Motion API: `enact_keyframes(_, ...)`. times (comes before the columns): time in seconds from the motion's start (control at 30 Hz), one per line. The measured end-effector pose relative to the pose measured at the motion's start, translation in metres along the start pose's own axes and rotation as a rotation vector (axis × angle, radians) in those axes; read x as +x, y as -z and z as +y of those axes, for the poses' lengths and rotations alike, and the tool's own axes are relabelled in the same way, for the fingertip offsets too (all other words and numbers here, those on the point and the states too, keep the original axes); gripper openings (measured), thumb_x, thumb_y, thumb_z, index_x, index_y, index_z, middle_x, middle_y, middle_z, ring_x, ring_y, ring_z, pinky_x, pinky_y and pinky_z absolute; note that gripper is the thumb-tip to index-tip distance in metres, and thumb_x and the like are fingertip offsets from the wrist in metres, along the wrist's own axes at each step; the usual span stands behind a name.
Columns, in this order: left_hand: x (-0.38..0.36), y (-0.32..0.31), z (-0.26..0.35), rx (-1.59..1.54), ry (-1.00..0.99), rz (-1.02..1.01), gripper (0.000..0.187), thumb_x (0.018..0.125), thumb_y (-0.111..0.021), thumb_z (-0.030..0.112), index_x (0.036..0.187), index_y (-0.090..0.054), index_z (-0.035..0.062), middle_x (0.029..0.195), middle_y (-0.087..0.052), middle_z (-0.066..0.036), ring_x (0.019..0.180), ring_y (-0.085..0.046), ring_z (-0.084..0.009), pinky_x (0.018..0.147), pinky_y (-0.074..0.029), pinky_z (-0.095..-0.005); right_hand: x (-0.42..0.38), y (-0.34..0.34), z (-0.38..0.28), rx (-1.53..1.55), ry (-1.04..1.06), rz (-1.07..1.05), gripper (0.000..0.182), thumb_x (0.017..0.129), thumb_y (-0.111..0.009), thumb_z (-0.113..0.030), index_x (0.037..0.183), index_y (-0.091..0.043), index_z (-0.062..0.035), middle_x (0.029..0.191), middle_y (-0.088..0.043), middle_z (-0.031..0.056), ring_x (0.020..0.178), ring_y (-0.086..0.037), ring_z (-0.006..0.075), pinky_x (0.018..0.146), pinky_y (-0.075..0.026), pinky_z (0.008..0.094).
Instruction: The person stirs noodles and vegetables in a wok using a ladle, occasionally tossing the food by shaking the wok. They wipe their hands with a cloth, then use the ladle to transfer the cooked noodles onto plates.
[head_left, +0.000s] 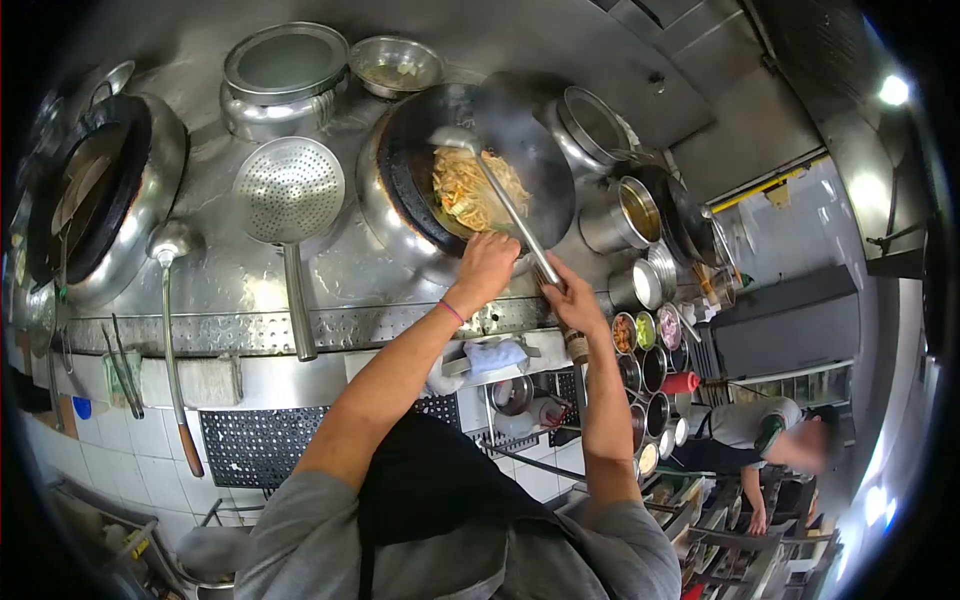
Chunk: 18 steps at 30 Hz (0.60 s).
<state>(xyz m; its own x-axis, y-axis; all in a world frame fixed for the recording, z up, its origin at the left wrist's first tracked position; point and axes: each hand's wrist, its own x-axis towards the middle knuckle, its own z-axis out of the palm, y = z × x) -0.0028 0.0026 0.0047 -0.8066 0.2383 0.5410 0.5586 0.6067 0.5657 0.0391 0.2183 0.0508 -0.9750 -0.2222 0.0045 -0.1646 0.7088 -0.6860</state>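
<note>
Got the ladle (509, 205) slanting over noodles (462, 195) in the wok (548, 185), bowl end far-left, grasped in the right hand (575, 297), with the left hand (488, 268) clenched on the near rim and open counter (345, 265) toward the strainer (290, 190).

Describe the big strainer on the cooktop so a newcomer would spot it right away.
On the steel cooktop, find the wok with noodles in it. Just left of it in the picture lies the strainer, handle pointing down. Its broad round head is full of holes, unlike the ladle further left, with its small bowl and wooden handle end.
</note>
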Motion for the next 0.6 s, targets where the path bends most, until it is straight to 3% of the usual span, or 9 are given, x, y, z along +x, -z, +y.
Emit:
enact_keyframes(0.07,-0.001,-0.001,0.0,-0.006,-0.008,-0.01,0.01,0.082,-0.053,0.009,0.081,-0.063,0.0059,0.089,-0.063,-0.012,0.095,-0.06,-0.0299,0.085,-0.044,-0.0426,-0.03,0.028,0.002,-0.313,-0.051,0.062,0.054,0.087,-0.065,0.0,0.138,-0.052,-0.0063,0.105,-0.068,0.0096,0.085,-0.059,0.0123,0.073,-0.049,0.028)
enact_keyframes(0.13,-0.001,-0.002,-0.003,-0.004,-0.004,-0.009,0.01,0.082,-0.053,0.008,0.081,-0.063,0.006,0.089,-0.063,-0.013,0.095,-0.06,-0.0296,0.085,-0.044,-0.0425,-0.059,0.04,-0.046,-0.581,-0.26,0.11,0.05,0.086,-0.067,-0.003,0.134,-0.056,-0.0062,0.106,-0.067,0.0096,0.087,-0.059,0.0131,0.076,-0.049,0.0289)
enact_keyframes(0.17,-0.001,-0.004,-0.004,-0.023,-0.012,0.025,0.006,0.08,-0.054,0.007,0.079,-0.06,0.0055,0.088,-0.061,-0.014,0.093,-0.059,-0.0309,0.084,-0.044,-0.0431,-0.071,0.036,-0.042,-0.592,-0.255,0.099,0.05,0.086,-0.067,-0.003,0.134,-0.056,-0.0062,0.106,-0.067,0.0096,0.087,-0.059,0.0131,0.076,-0.049,0.0289)
enact_keyframes(0.23,-0.003,-0.006,-0.002,-0.05,-0.002,0.064,0.003,0.079,-0.056,0.006,0.077,-0.058,0.005,0.086,-0.06,-0.015,0.091,-0.058,-0.0322,0.083,-0.043,-0.0437,-0.093,0.025,-0.018,-0.345,-0.113,0.29,0.053,0.084,-0.068,-0.001,0.135,-0.053,-0.0036,0.104,-0.069,0.0218,0.095,-0.067,0.0228,0.082,-0.051,0.0349)
enact_keyframes(0.3,-0.002,-0.003,0.001,-0.057,0.024,0.038,0.004,0.079,-0.056,0.007,0.078,-0.058,0.0049,0.087,-0.06,-0.015,0.093,-0.058,-0.0324,0.085,-0.044,-0.0434,-0.104,-0.006,0.033,-0.084,-0.204,0.352,0.055,0.083,-0.068,0.0,0.135,-0.05,-0.0001,0.102,-0.068,0.0229,0.091,-0.066,0.022,0.083,-0.051,0.0344)
enact_keyframes(0.43,-0.002,-0.01,-0.003,-0.024,0.031,0.041,0.003,0.079,-0.056,0.006,0.078,-0.058,0.0047,0.087,-0.06,-0.014,0.093,-0.058,-0.0324,0.084,-0.044,-0.0437,-0.093,-0.049,0.045,-0.347,-0.371,0.32,0.03,0.087,-0.062,-0.013,0.114,-0.055,-0.0015,0.083,-0.063,0.0247,0.074,-0.063,0.0334,0.071,-0.049,0.0431)
enact_keyframes(0.5,-0.001,-0.008,-0.005,-0.017,-0.007,0.05,0.001,0.077,-0.057,0.005,0.078,-0.058,0.0048,0.087,-0.06,-0.014,0.092,-0.059,-0.0322,0.083,-0.044,-0.0438,-0.089,-0.049,0.054,-0.317,-0.275,0.35,0.028,0.09,-0.062,-0.018,0.113,-0.058,-0.002,0.08,-0.063,0.0228,0.072,-0.062,0.03,0.07,-0.049,0.0407)
enact_keyframes(0.57,-0.003,-0.006,-0.005,-0.003,-0.005,0.027,0.003,0.076,-0.059,0.005,0.079,-0.059,0.0047,0.087,-0.06,-0.014,0.092,-0.059,-0.0324,0.083,-0.044,-0.0442,-0.086,-0.037,0.068,0.009,-0.422,0.376,0.027,0.092,-0.063,-0.022,0.109,-0.06,-0.0009,0.08,-0.063,0.0214,0.071,-0.061,0.0263,0.07,-0.049,0.0385)
enact_keyframes(0.6,-0.002,-0.004,-0.004,-0.002,0.002,0.007,0.005,0.075,-0.06,0.005,0.079,-0.059,0.0046,0.087,-0.061,-0.014,0.093,-0.059,-0.0325,0.083,-0.044,-0.0445,-0.089,-0.029,0.072,0.054,-0.255,0.392,0.032,0.093,-0.063,-0.026,0.109,-0.061,0.002,0.08,-0.064,0.0206,0.07,-0.06,0.0236,0.068,-0.049,0.0363)
